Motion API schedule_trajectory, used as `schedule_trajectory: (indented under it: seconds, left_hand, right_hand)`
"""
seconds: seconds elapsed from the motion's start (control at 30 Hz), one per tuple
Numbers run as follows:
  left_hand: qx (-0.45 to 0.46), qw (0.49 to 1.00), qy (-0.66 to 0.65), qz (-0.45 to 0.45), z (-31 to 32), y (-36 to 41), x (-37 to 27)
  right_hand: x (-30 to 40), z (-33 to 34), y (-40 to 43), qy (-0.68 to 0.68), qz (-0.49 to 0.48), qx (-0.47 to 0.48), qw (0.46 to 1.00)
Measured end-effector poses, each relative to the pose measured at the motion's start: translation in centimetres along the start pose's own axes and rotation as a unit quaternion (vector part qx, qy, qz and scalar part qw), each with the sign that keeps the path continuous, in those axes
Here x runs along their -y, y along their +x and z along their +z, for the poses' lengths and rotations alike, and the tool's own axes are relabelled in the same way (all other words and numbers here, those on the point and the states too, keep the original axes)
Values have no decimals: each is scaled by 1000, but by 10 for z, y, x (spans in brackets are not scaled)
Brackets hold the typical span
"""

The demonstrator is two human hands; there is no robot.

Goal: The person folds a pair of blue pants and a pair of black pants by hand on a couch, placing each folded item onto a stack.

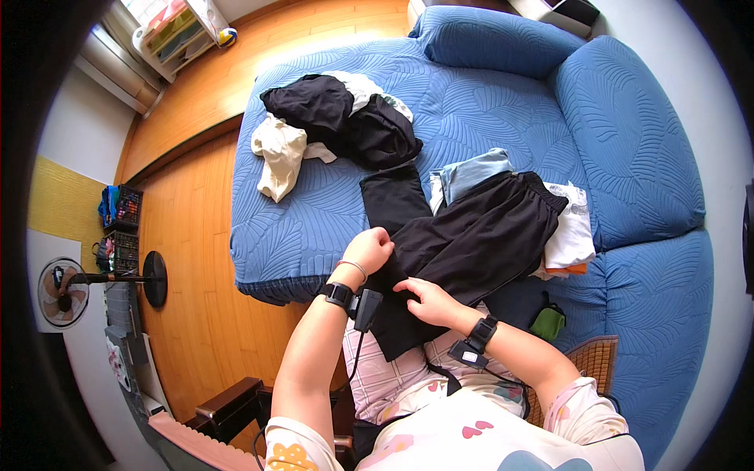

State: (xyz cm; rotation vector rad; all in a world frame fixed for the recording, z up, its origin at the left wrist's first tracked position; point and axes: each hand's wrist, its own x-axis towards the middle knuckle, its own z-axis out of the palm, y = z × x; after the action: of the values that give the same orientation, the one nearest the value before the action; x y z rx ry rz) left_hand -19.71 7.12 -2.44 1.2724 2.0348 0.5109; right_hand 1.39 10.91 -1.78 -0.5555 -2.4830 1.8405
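Observation:
Black trousers [477,235] with an elastic waistband lie spread across the blue sofa and over the person's lap, one leg reaching away to the left. My left hand [370,253] is curled at the trousers' near part, fingertips together; whether cloth is pinched in it is hard to see. Lower right, my right hand [433,301] rests over the black cloth with its thumb and fingers apart. Under and behind the waistband are a light blue folded garment [476,172] and a white folded garment [570,229]. Both wrists wear black straps with small devices and cables.
Farther off lie crumpled black clothes [353,120] and a cream garment [280,156] on the sofa cover [483,112]. A green item [548,322] sits right of my right forearm. A standing fan [65,292] and black baskets [122,250] are at left, a dark wooden armrest [227,406] lower left.

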Motion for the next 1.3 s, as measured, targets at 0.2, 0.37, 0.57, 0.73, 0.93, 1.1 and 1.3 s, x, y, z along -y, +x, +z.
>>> schedule_trajectory:
  seconds: [0.2,0.37,0.57,0.73,0.93,1.1,1.3]
  left_hand:
    - [-110,990,-33,-84,8,-7,26]
    - [-191,940,77,-273,12,-43,34]
    - [-144,961,3,-235,24,-84,53]
    - [-113,957,-32,-267,30,-87,52]
    - [-116,950,6,-290,31,-85,16]
    - [-155,958,-21,-241,44,-83,33]
    - [-287,915,-264,-108,51,-91,27]
  right_hand:
    - [-1,10,-3,27,-6,-65,998]
    - [-11,8,-5,14,-3,-75,997]
    - [-6,14,-5,-7,-10,-76,997]
    - [-5,19,-6,-10,-12,-71,997]
    - [-10,17,-13,-38,-9,-75,996]
    - [-7,22,-12,-55,19,-61,996]
    - [-11,22,-15,-79,4,-120,990]
